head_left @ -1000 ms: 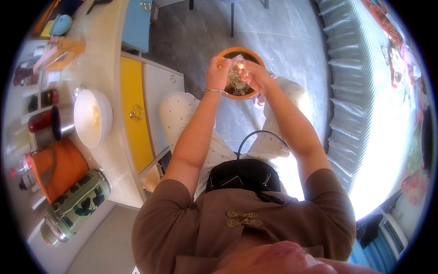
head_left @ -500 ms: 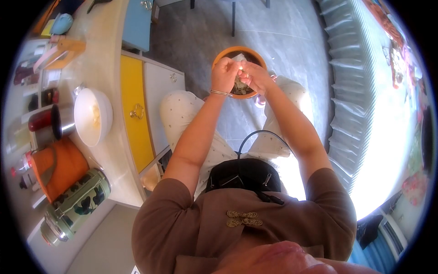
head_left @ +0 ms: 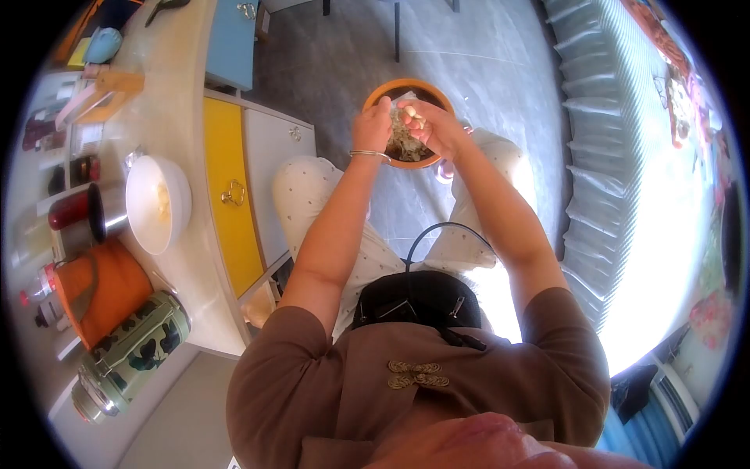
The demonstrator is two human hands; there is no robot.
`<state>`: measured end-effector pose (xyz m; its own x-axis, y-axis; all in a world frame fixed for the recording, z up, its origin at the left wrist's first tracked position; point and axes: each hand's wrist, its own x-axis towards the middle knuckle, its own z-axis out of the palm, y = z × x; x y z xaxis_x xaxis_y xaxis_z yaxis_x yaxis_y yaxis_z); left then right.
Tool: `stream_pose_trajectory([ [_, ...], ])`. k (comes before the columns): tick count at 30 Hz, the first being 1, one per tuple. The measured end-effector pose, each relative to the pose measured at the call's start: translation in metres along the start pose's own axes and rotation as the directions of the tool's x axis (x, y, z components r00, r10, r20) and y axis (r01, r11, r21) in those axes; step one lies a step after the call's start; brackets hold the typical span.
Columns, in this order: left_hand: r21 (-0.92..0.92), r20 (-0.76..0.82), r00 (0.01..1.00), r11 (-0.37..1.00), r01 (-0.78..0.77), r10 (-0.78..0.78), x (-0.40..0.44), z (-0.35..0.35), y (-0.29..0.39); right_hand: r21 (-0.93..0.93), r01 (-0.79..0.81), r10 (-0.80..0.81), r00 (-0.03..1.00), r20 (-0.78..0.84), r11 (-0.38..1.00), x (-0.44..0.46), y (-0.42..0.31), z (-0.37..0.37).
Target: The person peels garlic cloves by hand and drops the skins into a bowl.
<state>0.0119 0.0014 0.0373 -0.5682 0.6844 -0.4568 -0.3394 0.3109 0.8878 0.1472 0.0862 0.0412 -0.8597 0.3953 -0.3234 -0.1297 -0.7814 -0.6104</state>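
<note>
Both my hands are over an orange bin (head_left: 431,84) on the floor between my knees, with pale papery peelings (head_left: 406,147) inside. My right hand (head_left: 442,133) is closed around small pale garlic cloves (head_left: 414,116), which show at its fingertips. My left hand (head_left: 373,127), with a bracelet at its wrist, is just beside it over the bin's left rim. Its fingers are curled, thumb up, and what they hold, if anything, is hidden. A gap separates the two hands.
To the left, a white bowl (head_left: 158,205) with pale yellow pieces stands on a long counter (head_left: 183,117), near a camouflage flask (head_left: 137,348) and an orange bag (head_left: 101,289). Drawers with knobs are below. A bed with a ruffled skirt (head_left: 598,172) runs along the right.
My hands were together at the fingertips and have moved apart. The left hand has shifted slightly left, and the pale cloves in my right hand now show more clearly.
</note>
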Motion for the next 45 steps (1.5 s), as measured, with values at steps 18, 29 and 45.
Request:
stream_pose_trajectory([
  [18, -0.596, 0.517, 0.831, 0.610, 0.522, -0.206, 0.013, -0.018, -0.011, -0.081, 0.039, -0.054, 0.982, -0.181, 0.996, -0.012, -0.026, 0.002],
  [29, -0.746, 0.440, 0.888, 0.495, 0.445, -0.135, 0.003, -0.021, 0.001, -0.285, 0.073, -0.010, 0.976, 0.215, 0.956, 0.003, -0.097, 0.197],
  [45, -0.726, 0.270, 0.936, 0.686, 0.044, 0.226, 0.049, -0.009, -0.047, -0.740, 0.165, 0.145, 0.931, 0.336, 0.652, 0.024, -0.021, 0.417],
])
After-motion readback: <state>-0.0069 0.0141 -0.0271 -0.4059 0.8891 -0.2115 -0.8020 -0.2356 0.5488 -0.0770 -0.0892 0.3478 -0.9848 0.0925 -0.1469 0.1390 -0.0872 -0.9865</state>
